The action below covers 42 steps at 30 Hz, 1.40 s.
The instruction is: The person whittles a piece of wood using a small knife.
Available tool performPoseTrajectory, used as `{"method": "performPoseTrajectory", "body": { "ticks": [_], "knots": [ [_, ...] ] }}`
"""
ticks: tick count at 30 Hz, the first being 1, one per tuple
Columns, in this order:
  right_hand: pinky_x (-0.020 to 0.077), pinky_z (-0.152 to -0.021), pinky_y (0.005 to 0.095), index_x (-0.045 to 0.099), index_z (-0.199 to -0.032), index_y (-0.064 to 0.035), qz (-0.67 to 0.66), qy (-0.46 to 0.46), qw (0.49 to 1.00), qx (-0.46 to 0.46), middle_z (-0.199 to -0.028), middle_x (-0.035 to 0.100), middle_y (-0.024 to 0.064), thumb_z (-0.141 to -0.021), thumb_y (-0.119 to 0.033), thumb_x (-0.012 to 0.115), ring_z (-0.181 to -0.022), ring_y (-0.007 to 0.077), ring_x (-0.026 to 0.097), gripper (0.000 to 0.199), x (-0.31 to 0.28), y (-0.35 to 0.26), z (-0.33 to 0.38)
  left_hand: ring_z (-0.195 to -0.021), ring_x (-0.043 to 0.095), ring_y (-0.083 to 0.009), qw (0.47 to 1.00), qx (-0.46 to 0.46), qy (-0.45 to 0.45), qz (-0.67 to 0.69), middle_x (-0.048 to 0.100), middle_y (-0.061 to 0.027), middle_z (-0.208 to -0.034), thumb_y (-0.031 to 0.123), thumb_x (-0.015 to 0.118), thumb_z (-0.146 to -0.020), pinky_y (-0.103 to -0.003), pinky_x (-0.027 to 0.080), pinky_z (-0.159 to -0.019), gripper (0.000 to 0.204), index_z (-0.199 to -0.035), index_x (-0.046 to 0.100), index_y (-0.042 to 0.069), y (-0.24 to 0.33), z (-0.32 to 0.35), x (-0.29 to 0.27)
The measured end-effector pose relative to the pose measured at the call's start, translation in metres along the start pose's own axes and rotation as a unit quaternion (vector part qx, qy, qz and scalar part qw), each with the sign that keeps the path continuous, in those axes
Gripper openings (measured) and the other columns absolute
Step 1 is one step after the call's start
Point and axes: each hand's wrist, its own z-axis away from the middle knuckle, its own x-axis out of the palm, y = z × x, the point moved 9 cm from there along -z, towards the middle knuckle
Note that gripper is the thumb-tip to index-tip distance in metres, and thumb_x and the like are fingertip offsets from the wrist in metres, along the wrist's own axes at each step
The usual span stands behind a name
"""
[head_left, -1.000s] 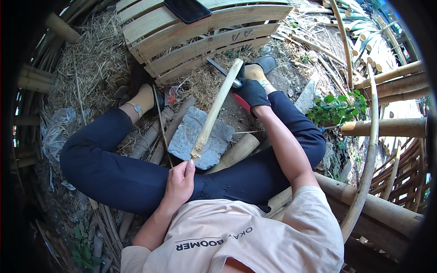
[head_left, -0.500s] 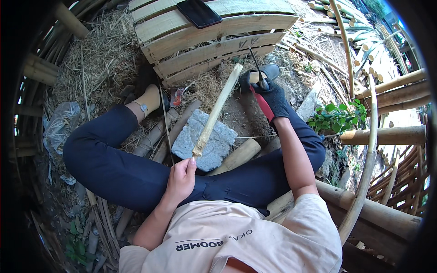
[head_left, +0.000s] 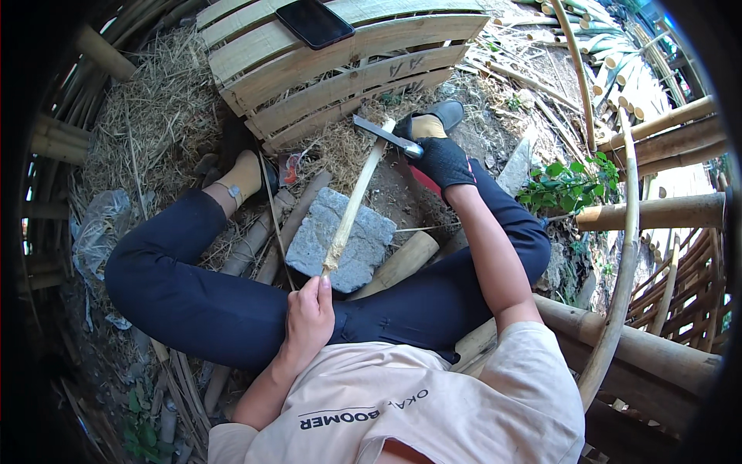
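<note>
My left hand [head_left: 311, 313] is closed in a pinch on the near end of a pale stick [head_left: 357, 193]. The stick looks peeled, with a rough, frayed near end, and passes over a grey stone block [head_left: 301, 234] between my legs. My right hand [head_left: 442, 164], in a black and red glove, is closed round the handle of a knife [head_left: 386, 137]; the glove hides most of that handle. The flat blade crosses the stick close to its far end, pointing left. Whether blade and wood touch I cannot tell.
A slatted wooden crate [head_left: 325, 66] stands ahead with a phone [head_left: 315, 23] on top. Cut poles [head_left: 406, 261] lie around the stone. Straw [head_left: 151, 116] covers the left ground, near a clear plastic bag [head_left: 106, 224]. Bamboo rails [head_left: 657, 213] and a leafy plant [head_left: 568, 185] are at right.
My right hand has swung the knife from pointing up and away to lying leftward across the stick's far end. My left hand keeps its pinch on the near end. The view has shifted slightly.
</note>
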Motion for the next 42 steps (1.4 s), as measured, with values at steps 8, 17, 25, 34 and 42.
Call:
{"method": "performPoseTrajectory", "body": {
  "ticks": [8, 17, 25, 34, 42],
  "knots": [
    [0.0561, -0.080, 0.0450, 0.075, -0.099, -0.0128, 0.041, 0.021, 0.991, 0.124, -0.091, 0.073, 0.0189, -0.085, -0.042, 0.064, -0.087, 0.0378, 0.071, 0.035, -0.002, 0.048, -0.019, -0.058, 0.055, -0.0455, 1.000, 0.007, -0.004, -0.001, 0.050, -0.0247, -0.059, 0.018, 0.049, -0.103, -0.050, 0.035, -0.050, 0.034, -0.075, 0.049, -0.001, 0.009, 0.002, -0.003],
    [0.0542, -0.079, 0.0465, 0.074, -0.102, -0.0071, -0.061, 0.049, 0.989, 0.128, -0.091, 0.070, 0.0254, -0.083, -0.049, 0.069, -0.089, 0.0417, 0.069, 0.046, -0.026, 0.044, 0.005, -0.051, 0.034, -0.0116, 0.997, 0.000, -0.028, 0.076, 0.041, -0.0033, -0.055, 0.026, 0.046, -0.106, -0.034, 0.030, -0.049, 0.044, -0.071, 0.046, 0.001, -0.021, -0.004, 0.006],
    [0.0544, -0.072, 0.0455, 0.073, -0.098, -0.0153, -0.128, 0.028, 0.989, -0.066, -0.083, 0.071, 0.0165, -0.084, -0.043, 0.072, -0.080, 0.0374, 0.069, 0.031, -0.018, -0.028, 0.025, -0.044, 0.026, -0.0003, 0.881, -0.220, -0.155, 0.390, 0.029, 0.0089, -0.059, 0.036, 0.043, -0.108, -0.020, 0.018, -0.039, 0.036, -0.081, 0.044, 0.012, -0.041, 0.001, 0.024],
    [0.0537, -0.071, 0.0434, 0.071, -0.094, -0.0156, -0.072, -0.074, 0.983, -0.153, -0.082, 0.070, 0.0137, -0.084, -0.034, 0.074, -0.079, 0.0356, 0.069, 0.022, 0.015, -0.078, 0.042, -0.044, 0.024, -0.0005, 0.879, -0.228, -0.156, 0.390, 0.029, 0.0085, -0.060, 0.035, 0.042, -0.109, -0.021, 0.016, -0.039, 0.035, -0.082, 0.044, 0.013, -0.041, -0.009, 0.026],
    [0.0551, -0.076, 0.0465, 0.072, -0.090, -0.0137, -0.114, -0.114, 0.981, -0.113, -0.083, 0.072, 0.0149, -0.084, -0.039, 0.068, -0.082, 0.0357, 0.070, 0.026, 0.013, -0.090, 0.052, -0.044, 0.025, -0.0003, 0.889, -0.211, -0.159, 0.374, 0.030, 0.0088, -0.062, 0.035, 0.041, -0.109, -0.020, 0.017, -0.039, 0.034, -0.082, 0.044, 0.014, -0.022, -0.028, 0.008]
  ]
}}
